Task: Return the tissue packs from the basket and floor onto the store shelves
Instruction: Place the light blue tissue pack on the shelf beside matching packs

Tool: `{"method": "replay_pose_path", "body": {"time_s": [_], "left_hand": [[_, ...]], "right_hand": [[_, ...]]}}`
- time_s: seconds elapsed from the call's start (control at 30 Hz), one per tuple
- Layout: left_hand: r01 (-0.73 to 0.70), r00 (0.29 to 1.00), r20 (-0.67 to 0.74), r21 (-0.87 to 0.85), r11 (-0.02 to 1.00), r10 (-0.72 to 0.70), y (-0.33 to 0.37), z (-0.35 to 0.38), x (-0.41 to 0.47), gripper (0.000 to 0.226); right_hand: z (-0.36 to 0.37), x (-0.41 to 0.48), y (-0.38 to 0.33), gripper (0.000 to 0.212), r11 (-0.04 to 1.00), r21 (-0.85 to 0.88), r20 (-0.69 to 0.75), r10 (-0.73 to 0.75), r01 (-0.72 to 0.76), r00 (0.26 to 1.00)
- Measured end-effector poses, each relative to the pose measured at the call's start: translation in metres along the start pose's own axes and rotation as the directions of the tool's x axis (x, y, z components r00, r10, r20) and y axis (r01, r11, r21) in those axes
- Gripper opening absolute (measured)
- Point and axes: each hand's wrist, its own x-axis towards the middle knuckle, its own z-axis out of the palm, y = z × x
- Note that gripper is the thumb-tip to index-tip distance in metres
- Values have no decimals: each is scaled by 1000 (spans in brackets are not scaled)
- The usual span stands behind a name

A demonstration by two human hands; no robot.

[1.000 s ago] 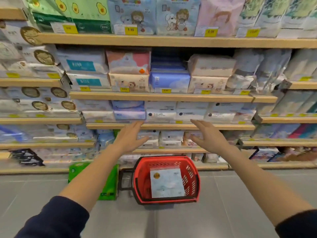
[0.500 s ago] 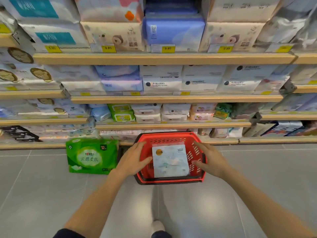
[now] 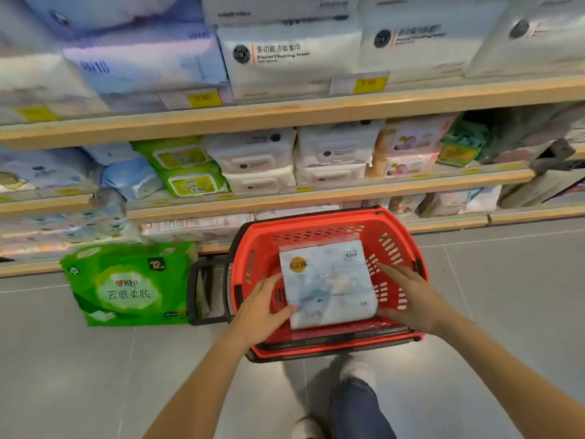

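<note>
A red basket (image 3: 329, 236) sits on the grey floor (image 3: 506, 296) before the store shelves (image 3: 285, 114), holding one pale blue tissue pack (image 3: 329, 283). My left hand (image 3: 262, 307) presses the pack's left edge, thumb on top; my right hand (image 3: 411, 299) lies with fingers spread at its right edge, so both hands clasp the pack between them inside the basket. A green tissue pack (image 3: 126, 283) leans on the floor just left of the basket's black handles (image 3: 205, 293). Blur smears the shelf labels, and the basket's bottom is hidden under the pack.
</note>
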Motion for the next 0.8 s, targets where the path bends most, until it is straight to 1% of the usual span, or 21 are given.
{"method": "replay_pose_path", "body": {"time_s": [0.03,0.07,0.23,0.33,0.4,0.57,0.63,0.67,0.73,0.8], "left_hand": [[2,1000,4,7,1000,-2,-11,11,12,74],[6,1000,8,8,1000,-6,-23,21,24,72],[58,998,11,-3,998,-58,-83,71,87,75],[80,997,18,-12,997,-80,-113,99,119,83],[85,996,42,-15,996,-85,-129,115,138,89],[98,994,56,-68,993,-95,-157,137,176,112],[109,991,85,-25,994,-106,-165,145,188,126],[106,989,107,-8,994,-105,-169,149,191,131],[100,985,140,13,995,-101,-172,154,195,135],[100,986,129,18,995,-102,-172,157,198,136]], "right_hand": [[11,14,10,92,1000,3,5,0,0,1000],[23,29,20,93,1000,12,12,0,0,1000],[82,95,70,105,995,93,36,33,-36,999],[115,129,97,114,993,120,84,2,-12,996],[134,149,113,117,991,135,84,-21,10,996],[164,187,139,122,973,231,94,-24,2,995],[175,197,146,122,968,248,110,-56,27,992],[179,199,148,126,966,255,115,-70,39,991],[186,202,150,130,963,268,116,-69,36,991],[186,204,150,130,959,282,118,-73,37,990]]}}
